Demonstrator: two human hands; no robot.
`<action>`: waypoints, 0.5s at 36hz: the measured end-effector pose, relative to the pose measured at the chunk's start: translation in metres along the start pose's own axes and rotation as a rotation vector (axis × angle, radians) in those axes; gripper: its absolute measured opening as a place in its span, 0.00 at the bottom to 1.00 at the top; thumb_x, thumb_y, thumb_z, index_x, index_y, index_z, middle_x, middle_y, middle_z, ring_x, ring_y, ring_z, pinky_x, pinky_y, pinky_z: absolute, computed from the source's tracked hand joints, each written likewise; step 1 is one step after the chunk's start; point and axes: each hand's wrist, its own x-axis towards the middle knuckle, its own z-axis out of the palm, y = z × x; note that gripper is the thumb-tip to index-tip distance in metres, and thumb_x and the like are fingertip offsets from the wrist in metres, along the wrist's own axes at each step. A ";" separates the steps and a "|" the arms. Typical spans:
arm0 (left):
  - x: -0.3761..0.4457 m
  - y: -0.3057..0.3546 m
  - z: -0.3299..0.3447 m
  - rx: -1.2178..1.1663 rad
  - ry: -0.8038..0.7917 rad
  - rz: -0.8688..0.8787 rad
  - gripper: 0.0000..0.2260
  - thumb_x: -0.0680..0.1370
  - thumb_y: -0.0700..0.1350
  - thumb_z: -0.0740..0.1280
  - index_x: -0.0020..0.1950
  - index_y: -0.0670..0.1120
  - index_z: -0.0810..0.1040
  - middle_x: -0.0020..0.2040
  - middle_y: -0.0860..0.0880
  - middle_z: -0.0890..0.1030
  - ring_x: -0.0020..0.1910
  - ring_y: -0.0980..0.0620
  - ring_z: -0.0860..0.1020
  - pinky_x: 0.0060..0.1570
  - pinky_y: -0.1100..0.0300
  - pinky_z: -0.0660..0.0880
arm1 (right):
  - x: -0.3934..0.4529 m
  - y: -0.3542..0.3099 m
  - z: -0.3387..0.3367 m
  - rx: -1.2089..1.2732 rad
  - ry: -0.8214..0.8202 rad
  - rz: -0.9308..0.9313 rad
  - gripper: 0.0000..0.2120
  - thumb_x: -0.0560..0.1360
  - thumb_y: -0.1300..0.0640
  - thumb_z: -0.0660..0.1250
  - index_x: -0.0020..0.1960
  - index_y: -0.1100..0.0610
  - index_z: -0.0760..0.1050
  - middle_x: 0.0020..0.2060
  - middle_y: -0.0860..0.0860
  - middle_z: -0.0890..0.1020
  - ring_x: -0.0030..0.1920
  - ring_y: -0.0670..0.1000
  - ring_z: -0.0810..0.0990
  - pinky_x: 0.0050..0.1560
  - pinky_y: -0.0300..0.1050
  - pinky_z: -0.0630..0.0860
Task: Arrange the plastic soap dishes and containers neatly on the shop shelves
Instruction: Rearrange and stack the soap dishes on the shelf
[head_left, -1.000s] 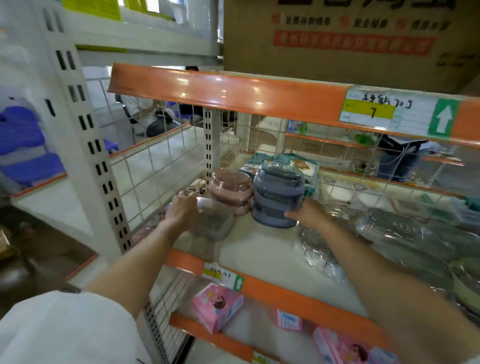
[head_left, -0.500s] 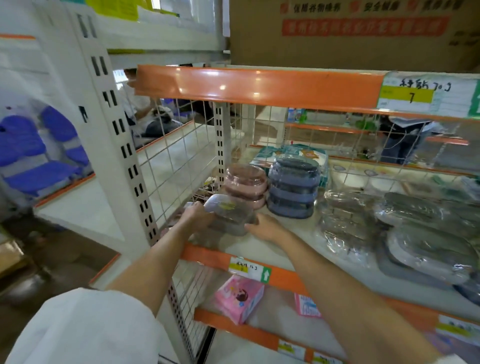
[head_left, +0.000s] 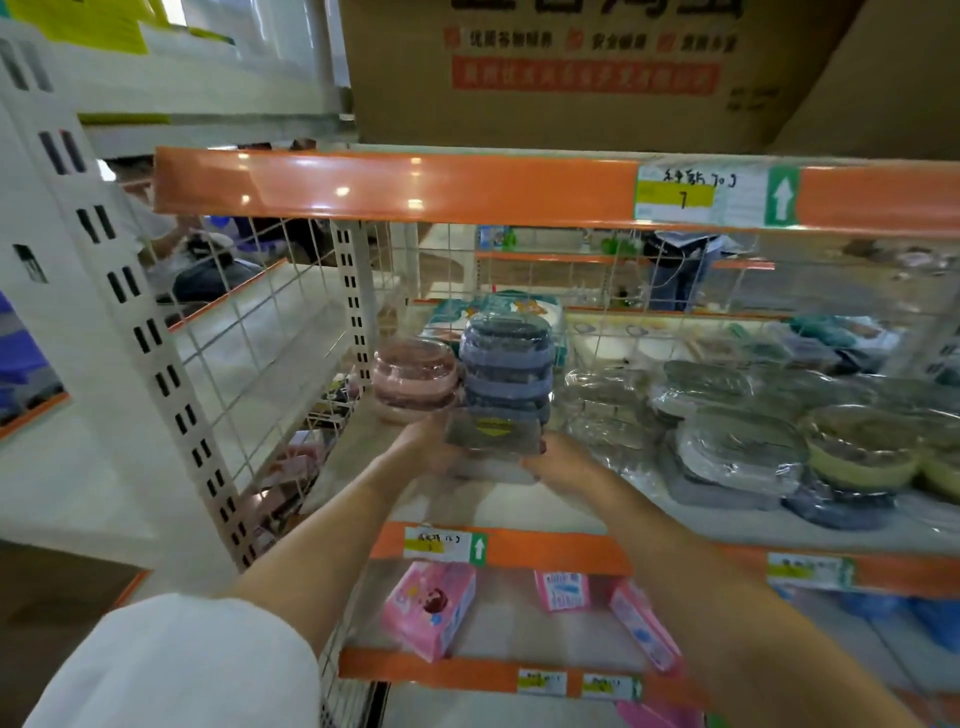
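- Head view: a clear plastic container (head_left: 492, 435) with a yellow sticker on its top is held between both hands, just above the front part of the middle shelf (head_left: 519, 506).
- The container is gripped on its left side by the left hand (head_left: 423, 446), whose fingers are curled against that side.
- Its right side is gripped by the right hand (head_left: 558, 460), with the fingers tucked under and around the edge.
- Just behind the container, a stack of blue-grey soap dishes (head_left: 506, 364) wrapped in clear film is seen standing on the same shelf.
- Beside that stack, to its left, a shorter stack of pink soap dishes (head_left: 415, 376) is placed, also film-wrapped.
- To the right on the shelf, wrapped grey oval dishes (head_left: 737, 452) are laid in loose, overlapping piles, with yellow-green dishes (head_left: 857, 457) further right.
- The shelf front is edged by an orange rail bearing a white price label (head_left: 444, 544) with a green arrow.
- On the shelf below, pink boxes (head_left: 428, 608) are seen, one tilted.
- Overhead, an orange beam (head_left: 395, 184) with a handwritten label is fixed, and a large cardboard carton (head_left: 571, 73) is set on top of it.
- A white wire mesh panel (head_left: 249, 364) closes the left end of the unit.
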 end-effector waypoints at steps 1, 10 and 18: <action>0.005 -0.001 0.004 -0.043 0.007 0.012 0.31 0.70 0.43 0.76 0.70 0.41 0.68 0.65 0.42 0.73 0.66 0.42 0.71 0.66 0.51 0.67 | -0.003 0.003 -0.005 -0.008 -0.003 -0.004 0.06 0.79 0.60 0.63 0.46 0.60 0.77 0.37 0.50 0.77 0.34 0.45 0.71 0.26 0.28 0.64; 0.012 0.046 0.015 0.256 0.113 -0.012 0.45 0.73 0.55 0.70 0.78 0.43 0.45 0.77 0.40 0.49 0.75 0.37 0.52 0.72 0.43 0.54 | -0.010 0.023 -0.062 -0.186 0.157 -0.010 0.11 0.76 0.51 0.69 0.57 0.54 0.78 0.47 0.49 0.80 0.45 0.50 0.80 0.39 0.37 0.73; 0.030 0.076 0.037 0.304 0.073 0.103 0.34 0.75 0.52 0.68 0.75 0.44 0.57 0.73 0.43 0.58 0.73 0.40 0.56 0.69 0.43 0.59 | 0.000 0.062 -0.084 -0.643 -0.035 0.120 0.47 0.69 0.43 0.74 0.78 0.55 0.52 0.77 0.60 0.53 0.75 0.61 0.57 0.73 0.54 0.60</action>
